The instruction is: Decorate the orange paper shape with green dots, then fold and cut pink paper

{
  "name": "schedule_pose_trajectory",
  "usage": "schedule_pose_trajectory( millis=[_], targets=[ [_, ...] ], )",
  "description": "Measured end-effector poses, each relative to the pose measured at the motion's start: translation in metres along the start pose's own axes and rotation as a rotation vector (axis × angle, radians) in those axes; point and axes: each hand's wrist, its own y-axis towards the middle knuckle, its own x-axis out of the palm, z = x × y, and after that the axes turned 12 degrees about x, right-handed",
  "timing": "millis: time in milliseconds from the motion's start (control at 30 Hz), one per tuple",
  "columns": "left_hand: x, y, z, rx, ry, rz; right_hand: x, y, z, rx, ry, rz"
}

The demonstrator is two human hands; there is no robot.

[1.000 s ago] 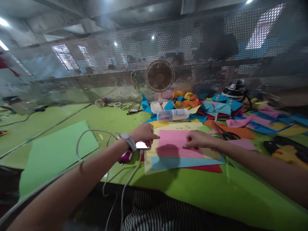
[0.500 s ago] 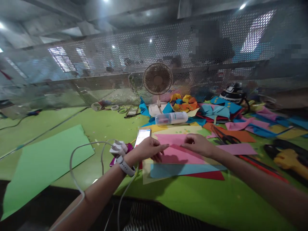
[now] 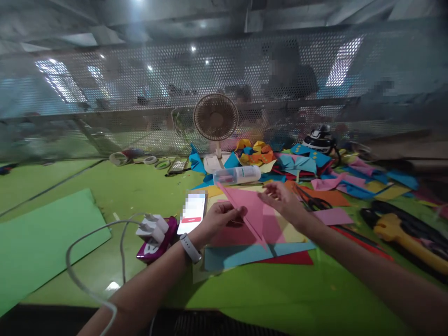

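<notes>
My left hand (image 3: 224,215), with a white watch on its wrist, pinches the edge of a pink sheet of paper (image 3: 249,205). The paper is tilted up and looks folded, one edge slanting toward me. My right hand (image 3: 280,201) is at its upper right with the fingers apart; whether a fingertip touches the paper I cannot tell. Underneath lie another pink sheet, a light blue strip (image 3: 231,257), a red sheet (image 3: 292,258) and pale yellow paper. A lit phone (image 3: 192,219) lies left of my left hand.
White chargers (image 3: 153,228) with cables rest on a purple pack (image 3: 168,245). A green sheet (image 3: 52,242) lies at left. Behind are a fan (image 3: 216,117) and a bottle (image 3: 247,174). Scissors (image 3: 317,203), folded papers and a yellow-black tool (image 3: 395,228) lie at right.
My left hand has raised the pink sheet, which now stands tilted. My right hand has opened its fingers. The camera view has swung slightly right.
</notes>
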Motion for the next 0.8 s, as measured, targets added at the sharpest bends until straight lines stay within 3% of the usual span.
schedule_pose_trajectory(
  millis=[67, 133, 333, 667, 733, 800],
  targets=[
    [-0.002, -0.001, -0.003, -0.019, 0.021, -0.027, 0.004, 0.001, 0.004, 0.097, 0.099, -0.216],
    [-0.004, -0.002, -0.004, -0.001, 0.005, -0.011, 0.011, 0.0, 0.009, 0.158, 0.196, -0.324],
    [-0.007, -0.003, -0.005, 0.042, -0.067, 0.045, 0.021, -0.006, 0.016, 0.216, 0.406, -0.293],
    [-0.006, -0.004, -0.002, -0.009, -0.075, 0.099, 0.025, -0.009, 0.02, 0.187, 0.347, -0.311],
    [-0.007, -0.004, -0.001, -0.013, -0.113, 0.098, 0.019, -0.01, 0.018, 0.1, 0.284, -0.22],
    [-0.009, -0.004, -0.001, -0.012, -0.154, 0.094, 0.012, -0.013, 0.016, -0.218, 0.083, -0.085]
  ],
)
